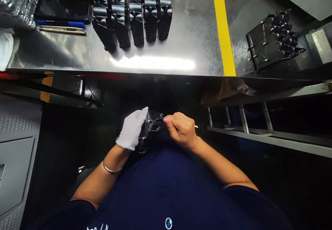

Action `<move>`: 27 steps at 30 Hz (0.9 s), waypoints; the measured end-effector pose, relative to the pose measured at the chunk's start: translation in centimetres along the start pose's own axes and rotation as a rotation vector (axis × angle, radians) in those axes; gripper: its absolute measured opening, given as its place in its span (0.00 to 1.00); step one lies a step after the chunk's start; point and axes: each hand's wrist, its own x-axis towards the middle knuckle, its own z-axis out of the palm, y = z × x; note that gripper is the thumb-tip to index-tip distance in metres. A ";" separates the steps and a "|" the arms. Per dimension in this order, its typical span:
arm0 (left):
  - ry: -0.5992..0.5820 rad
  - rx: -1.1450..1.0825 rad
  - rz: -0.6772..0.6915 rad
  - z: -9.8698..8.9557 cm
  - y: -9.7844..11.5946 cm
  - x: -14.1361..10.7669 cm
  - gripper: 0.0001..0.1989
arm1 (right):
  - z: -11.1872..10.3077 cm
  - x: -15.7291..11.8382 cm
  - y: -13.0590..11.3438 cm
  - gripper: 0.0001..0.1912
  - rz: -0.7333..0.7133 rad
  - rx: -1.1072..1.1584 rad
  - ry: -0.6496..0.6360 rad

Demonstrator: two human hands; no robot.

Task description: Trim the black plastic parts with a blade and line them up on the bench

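My left hand (132,128), in a white glove, grips a black molded plastic part (149,124) in front of my body. The part has ribs and round sleeve-like ends that catch the light; its lower portion fades into the dark background. My bare right hand (181,128) is closed around a slim tool (196,126) whose pale end pokes out behind the fist. At the thumb, the tool's thin front reaches the part's upper right corner. Whether its tip touches the plastic is too small to tell, and most of its shaft is hidden in the fingers.
Above my hands runs the edge of a metal table (192,46). Several black parts (137,19) stand there in rows, with more black parts (272,39) beyond a yellow stripe (224,29). A blue pen (76,24) and clear plastic packs (18,3) lie left. A metal rack (259,133) stands right.
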 end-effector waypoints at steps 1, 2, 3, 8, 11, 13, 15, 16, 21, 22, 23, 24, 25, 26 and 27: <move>0.011 -0.005 0.003 0.0 -0.1 0.0 0.18 | -0.1 0.1 0.0 0.14 0.001 0.000 -0.020; 0.027 -0.009 0.006 0.0 -0.2 0.0 0.18 | -0.2 0.1 0.0 0.14 0.004 0.005 -0.037; 0.045 -0.013 0.007 0.0 -0.3 0.1 0.19 | -0.4 0.3 0.0 0.14 0.001 0.028 -0.055; 0.042 -0.093 0.015 0.1 -0.2 -0.3 0.18 | -1.2 0.7 0.2 0.12 -0.047 0.366 -0.118; 0.064 -0.135 0.026 0.2 0.1 -0.6 0.17 | -1.3 0.7 0.2 0.10 -0.028 0.341 -0.066; 0.094 -0.122 0.030 0.2 0.4 -0.8 0.17 | -1.4 0.6 0.1 0.11 -0.011 0.307 -0.077; 0.121 -0.100 0.037 0.1 0.6 -0.9 0.16 | -1.6 0.6 -0.1 0.12 0.005 0.319 -0.128; 0.134 -0.092 0.042 0.2 0.7 -1.0 0.16 | -1.8 0.6 -0.1 0.13 0.012 0.335 -0.157; 0.175 -0.104 0.102 0.3 0.9 -1.4 0.12 | -3.0 0.8 0.0 0.14 0.050 0.449 -0.303; 0.178 -0.105 0.119 0.4 0.9 -1.5 0.12 | -3.3 0.9 0.1 0.14 0.052 0.502 -0.346; 0.183 -0.103 0.141 0.5 0.8 -1.5 0.11 | -3.5 0.9 0.3 0.15 0.047 0.577 -0.388; 0.196 -0.100 0.168 0.5 0.7 -1.5 0.11 | -3.7 0.9 0.4 0.15 0.035 0.667 -0.417; 0.212 -0.098 0.195 0.5 0.6 -1.5 0.11 | -3.7 0.9 0.5 0.16 0.019 0.754 -0.422; 0.230 -0.097 0.220 0.5 0.4 -1.4 0.11 | -3.8 0.9 0.6 0.16 0.003 0.812 -0.401; 0.247 -0.095 0.240 0.5 0.3 -1.4 0.11 | -3.7 0.8 0.6 0.17 -0.014 0.822 -0.362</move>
